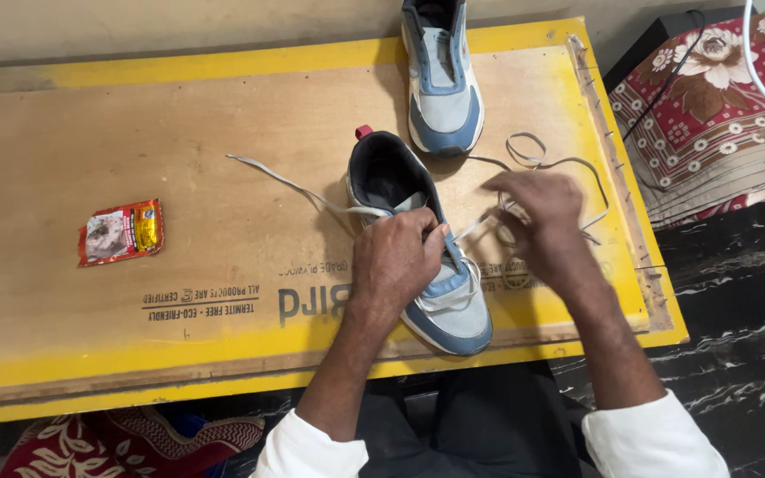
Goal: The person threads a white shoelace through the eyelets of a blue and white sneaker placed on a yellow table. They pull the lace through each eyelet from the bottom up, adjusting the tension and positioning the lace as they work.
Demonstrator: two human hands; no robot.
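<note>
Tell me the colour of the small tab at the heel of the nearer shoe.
Red, or pinkish red. The heel tab shows in the head view, at the back of the nearer shoe.

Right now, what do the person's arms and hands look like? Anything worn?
Both hands are bare: the left hand and the right hand show no gloves, and no rings or watch can be seen. The forearms are uncovered. White sleeves are pushed up near the elbows, the left sleeve and the right sleeve.
</note>
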